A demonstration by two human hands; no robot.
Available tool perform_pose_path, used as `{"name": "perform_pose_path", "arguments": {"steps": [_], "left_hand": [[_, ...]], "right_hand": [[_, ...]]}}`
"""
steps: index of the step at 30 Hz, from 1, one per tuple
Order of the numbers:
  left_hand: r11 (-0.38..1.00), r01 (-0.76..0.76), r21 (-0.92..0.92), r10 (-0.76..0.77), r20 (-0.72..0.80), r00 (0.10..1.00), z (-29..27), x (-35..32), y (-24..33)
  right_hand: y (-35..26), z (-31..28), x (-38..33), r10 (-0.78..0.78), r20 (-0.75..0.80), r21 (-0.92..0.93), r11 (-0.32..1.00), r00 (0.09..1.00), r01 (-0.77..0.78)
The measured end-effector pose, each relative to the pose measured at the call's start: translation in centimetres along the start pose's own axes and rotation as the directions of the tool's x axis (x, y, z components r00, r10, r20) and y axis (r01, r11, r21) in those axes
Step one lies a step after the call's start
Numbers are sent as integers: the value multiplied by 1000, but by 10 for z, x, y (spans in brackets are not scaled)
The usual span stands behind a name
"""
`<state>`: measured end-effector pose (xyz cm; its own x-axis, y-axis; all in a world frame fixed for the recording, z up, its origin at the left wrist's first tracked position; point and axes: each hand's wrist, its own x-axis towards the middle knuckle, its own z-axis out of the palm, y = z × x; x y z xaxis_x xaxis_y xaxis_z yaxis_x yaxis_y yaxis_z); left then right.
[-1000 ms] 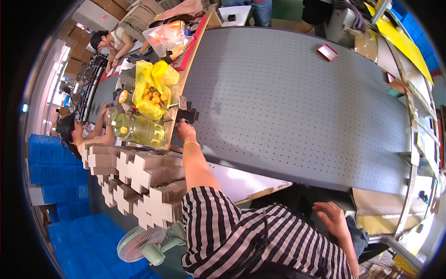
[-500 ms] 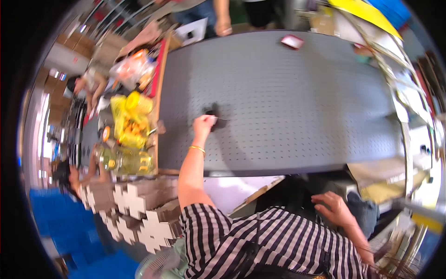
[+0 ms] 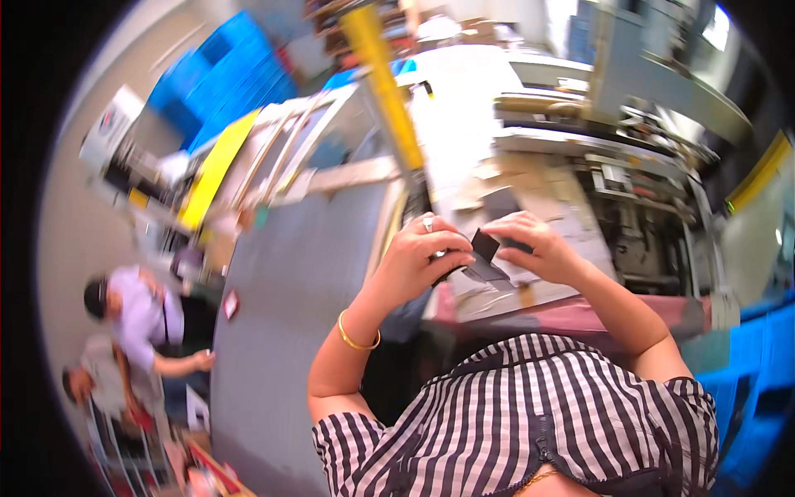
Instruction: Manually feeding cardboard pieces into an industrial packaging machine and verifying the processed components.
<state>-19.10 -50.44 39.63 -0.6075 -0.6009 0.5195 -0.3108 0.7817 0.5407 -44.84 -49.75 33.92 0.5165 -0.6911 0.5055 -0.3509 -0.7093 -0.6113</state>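
Both my hands are brought together over a worktop, above a paper-covered board (image 3: pixel 563 199). My left hand (image 3: pixel 422 253), with a ring and a gold bangle on its arm, has its fingers closed on a small dark folded card piece (image 3: pixel 485 244). From the other side my right hand (image 3: pixel 540 248) curls its thumb and fingers around the same dark piece. Below the fingers a grey flap (image 3: pixel 497 275) shows; where it joins the dark piece is partly hidden. Another dark grey flat piece (image 3: pixel 501 201) lies on the board just beyond my hands.
To the left runs a grey belt table (image 3: pixel 281 331) with a small red-edged item (image 3: pixel 231 305) on it. Two people stand at its far side. A yellow post (image 3: pixel 381 83) rises ahead. A machine (image 3: pixel 638 190) stands at right; blue crates (image 3: pixel 745 389) are at lower right.
My view has swung right, away from the belt table. My left hand has come from over the belt to the board; my right hand has risen to meet it at the dark piece.
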Motion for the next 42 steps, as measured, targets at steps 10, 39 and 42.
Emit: {"name": "perform_pose_path", "arguments": {"steps": [10, 39, 42], "left_hand": [[980, -37, -194, 118, 423, 898, 129, 168, 8], [973, -7, -229, 15, 36, 999, 161, 231, -123], [924, 310, -223, -348, -158, 924, 92, 91, -141]], "right_hand": [[40, -131, -111, 370, -235, 221, 921, 899, -321], [122, -140, -32, 297, -260, 199, 948, 919, -250], [55, -48, -47, 203, 236, 296, 917, 950, -269]]}}
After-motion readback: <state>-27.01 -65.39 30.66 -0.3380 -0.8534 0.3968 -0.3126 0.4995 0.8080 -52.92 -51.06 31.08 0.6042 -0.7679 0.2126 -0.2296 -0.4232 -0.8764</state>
